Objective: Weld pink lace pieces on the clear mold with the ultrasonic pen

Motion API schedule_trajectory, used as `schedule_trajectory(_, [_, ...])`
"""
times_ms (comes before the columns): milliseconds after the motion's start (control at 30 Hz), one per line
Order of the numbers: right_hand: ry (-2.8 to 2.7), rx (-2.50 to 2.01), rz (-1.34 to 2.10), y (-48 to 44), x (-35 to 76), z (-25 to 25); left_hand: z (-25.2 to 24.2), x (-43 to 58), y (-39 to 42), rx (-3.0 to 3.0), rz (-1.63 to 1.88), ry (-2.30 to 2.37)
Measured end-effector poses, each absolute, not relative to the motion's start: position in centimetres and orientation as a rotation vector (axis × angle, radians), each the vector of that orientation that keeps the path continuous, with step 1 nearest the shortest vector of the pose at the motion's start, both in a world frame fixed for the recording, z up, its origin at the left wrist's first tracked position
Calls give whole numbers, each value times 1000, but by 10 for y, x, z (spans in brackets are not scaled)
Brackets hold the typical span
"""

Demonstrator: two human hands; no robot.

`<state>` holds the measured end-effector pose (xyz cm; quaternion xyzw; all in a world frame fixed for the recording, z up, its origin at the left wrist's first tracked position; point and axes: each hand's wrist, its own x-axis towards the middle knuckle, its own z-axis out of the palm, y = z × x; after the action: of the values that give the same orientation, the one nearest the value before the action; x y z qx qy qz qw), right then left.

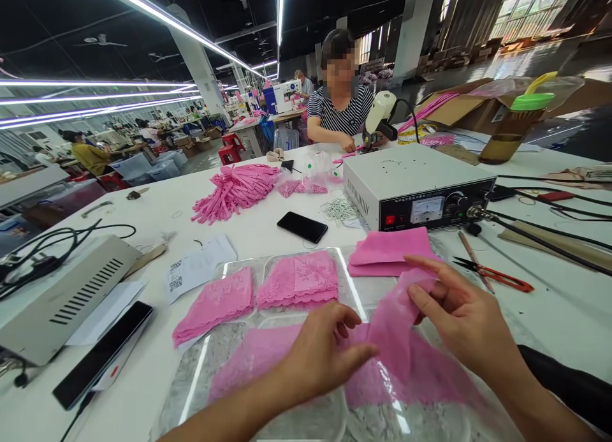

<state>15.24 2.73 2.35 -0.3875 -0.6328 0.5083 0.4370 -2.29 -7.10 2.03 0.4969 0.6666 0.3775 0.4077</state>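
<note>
My right hand (459,311) pinches the upper end of a thin pink fabric piece (394,324) between thumb and fingers, and the cloth hangs down from it. Just left of that cloth is my left hand (322,340), fingers curled and thumb apart, with nothing visible between them. Below both hands, more pink lace fabric (261,353) lies spread on a clear plastic tray (329,416). Beyond my left hand sit two folded stacks, a pink lace stack (299,279) and a smaller lace stack (217,302). A plain pink folded stack (392,250) lies behind my right hand.
A control box (430,206) with a dial stands behind the stacks. Orange-handled scissors (507,279) lie at right, a black phone (302,227) mid-table. Another phone (102,353) and a grey box (86,295) are at left. A co-worker (339,110) sits opposite, beside pink strips (234,190).
</note>
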Motion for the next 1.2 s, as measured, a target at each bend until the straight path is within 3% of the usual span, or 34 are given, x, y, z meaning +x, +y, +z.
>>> schedule_trajectory(233, [-1533, -954, 1255, 19, 140, 34, 11, 16, -53, 1966, 886, 1937])
schedule_trajectory(567, [-1526, -1199, 1187, 18, 169, 18, 4, -52, -60, 2496, 892, 1770])
schedule_trajectory(733, [-1968, -1351, 989, 4, 197, -13, -7, -52, -92, 2901, 450, 1419])
schedule_trajectory(1000, [-2363, -1297, 765, 2, 222, -31, 1, -64, -92, 2873, 57, 1310])
schedule_trajectory(1200, [-2324, -1018, 333, 7, 207, -25, 14, -57, -65, 2622, 272, 1511])
